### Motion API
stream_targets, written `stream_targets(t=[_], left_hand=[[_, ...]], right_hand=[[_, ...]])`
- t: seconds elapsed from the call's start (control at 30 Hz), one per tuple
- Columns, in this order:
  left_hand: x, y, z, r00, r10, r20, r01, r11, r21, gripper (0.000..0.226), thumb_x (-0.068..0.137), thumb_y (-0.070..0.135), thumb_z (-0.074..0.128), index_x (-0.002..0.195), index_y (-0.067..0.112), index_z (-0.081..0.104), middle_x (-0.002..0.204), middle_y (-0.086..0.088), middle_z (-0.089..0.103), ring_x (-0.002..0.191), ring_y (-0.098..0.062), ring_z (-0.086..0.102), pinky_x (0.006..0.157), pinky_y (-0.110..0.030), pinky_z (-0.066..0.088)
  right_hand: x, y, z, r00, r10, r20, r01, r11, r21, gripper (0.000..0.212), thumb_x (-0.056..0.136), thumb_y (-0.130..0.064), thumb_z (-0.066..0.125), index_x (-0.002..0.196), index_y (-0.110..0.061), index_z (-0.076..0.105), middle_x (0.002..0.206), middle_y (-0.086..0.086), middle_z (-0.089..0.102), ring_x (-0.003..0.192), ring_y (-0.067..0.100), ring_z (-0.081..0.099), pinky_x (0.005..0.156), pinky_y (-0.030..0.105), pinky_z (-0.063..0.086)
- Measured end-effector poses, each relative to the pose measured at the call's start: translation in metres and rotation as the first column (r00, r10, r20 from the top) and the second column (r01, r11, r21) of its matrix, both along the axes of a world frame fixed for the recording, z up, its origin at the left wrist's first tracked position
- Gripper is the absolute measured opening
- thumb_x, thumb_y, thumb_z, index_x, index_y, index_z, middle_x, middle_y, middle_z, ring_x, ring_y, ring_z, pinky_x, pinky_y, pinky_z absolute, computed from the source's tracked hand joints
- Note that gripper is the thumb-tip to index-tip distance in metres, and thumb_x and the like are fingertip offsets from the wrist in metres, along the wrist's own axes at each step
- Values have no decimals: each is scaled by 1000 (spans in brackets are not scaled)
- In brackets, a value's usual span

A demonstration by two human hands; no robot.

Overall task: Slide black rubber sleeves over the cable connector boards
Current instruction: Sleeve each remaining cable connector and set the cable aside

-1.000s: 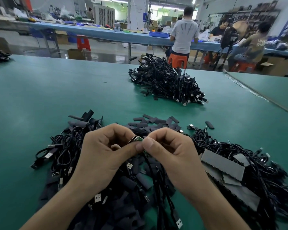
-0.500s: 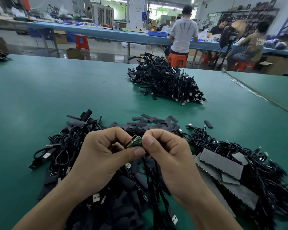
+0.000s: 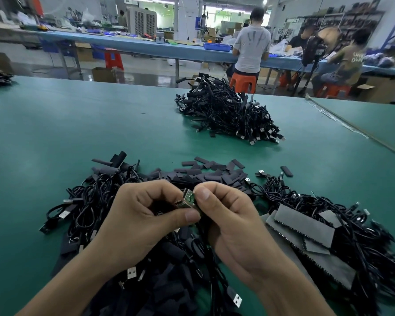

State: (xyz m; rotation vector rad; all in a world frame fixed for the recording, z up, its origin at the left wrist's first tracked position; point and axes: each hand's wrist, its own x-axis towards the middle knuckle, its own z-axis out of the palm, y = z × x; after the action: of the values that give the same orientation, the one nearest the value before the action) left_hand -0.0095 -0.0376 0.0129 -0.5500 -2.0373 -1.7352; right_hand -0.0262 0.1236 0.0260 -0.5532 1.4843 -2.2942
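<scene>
board (image 3: 189, 197): small green PCB, top face bare, tilted, row of metal pins on its left edge. Pinched between left hand (image 3: 132, 224) and right hand (image 3: 233, 224) at the thumb tips, held just above the cables (image 3: 94, 201).

cables: thin, black, USB plugs on the ends, tangled heap under and either side of the hands.

sleeves (image 3: 211, 173): short flat black tubes, loose, strewn just behind that heap. One stray sleeve (image 3: 286, 171) lies off right.

far heap (image 3: 230, 115) of cables: well apart, farther back, plugs fanned along its right edge.

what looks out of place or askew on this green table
Only one thing: a single black rubber sleeve lies alone on the green table, apart from the loose sleeve pile. Nothing looks spilled or damaged.
</scene>
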Motion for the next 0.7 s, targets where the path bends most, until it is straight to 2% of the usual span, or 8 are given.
stream_targets(t=[0.17,0.27,0.33,0.4,0.47,0.53,0.6,0.7], left_hand=[[-5,-2,4,999,-13,-38,18,992,128,5,86,40,71,86,36,67,93,-3,77,88,-18,74,78,-27,59],[-6,-12,9,1000,-8,-22,16,932,363,18,86,49,70,89,32,64,79,-3,74,76,-24,73,80,-36,59],[-7,-17,14,996,85,-30,-65,906,417,18,87,49,68,87,31,63,65,7,62,59,-13,61,72,-33,59],[-9,-22,17,985,169,-13,-146,881,449,24,84,51,70,83,28,63,58,10,48,50,-7,47,56,-24,52],[-11,-24,18,976,214,42,-211,876,433,28,81,54,71,81,26,68,54,12,42,47,-5,38,44,-18,39],[-12,-25,14,964,246,98,-264,893,363,31,83,54,66,83,24,74,52,11,39,45,-5,31,41,-15,30],[-13,-25,7,950,282,132,-306,922,235,31,90,54,61,89,27,77,51,9,33,46,-10,26,43,-18,25],[-15,-26,-1,935,332,128,-327,943,-56,32,93,60,51,97,39,75,52,3,27,47,-15,29,50,-22,26]], right_hand=[[-7,11,8,964,-250,93,253,967,-22,19,85,-32,63,69,-25,68,64,-4,56,56,9,51,55,25,45],[-23,30,3,858,-513,19,500,845,192,21,93,-22,62,72,-21,63,58,-7,50,46,5,41,40,19,33],[-33,44,-4,752,-566,-338,656,591,469,16,96,-19,60,82,-26,64,66,-9,55,49,2,42,48,17,34],[-38,52,-10,655,-415,-632,754,298,585,19,98,-11,56,97,-27,65,85,-5,57,63,1,48,58,12,34],[-38,55,-16,628,-239,-741,767,28,641,37,96,-1,52,119,-26,66,109,-1,52,90,12,54,78,15,38],[-35,52,-21,662,-89,-744,717,-213,664,56,90,0,54,135,-34,56,140,4,40,128,27,40,104,38,32],[-30,44,-20,673,-6,-740,721,-218,658,60,90,-7,60,143,-33,47,156,4,25,145,29,17,115,47,17],[-24,31,-19,686,130,-716,716,58,696,46,95,-21,61,139,-29,52,149,-3,40,140,17,31,117,36,21]])
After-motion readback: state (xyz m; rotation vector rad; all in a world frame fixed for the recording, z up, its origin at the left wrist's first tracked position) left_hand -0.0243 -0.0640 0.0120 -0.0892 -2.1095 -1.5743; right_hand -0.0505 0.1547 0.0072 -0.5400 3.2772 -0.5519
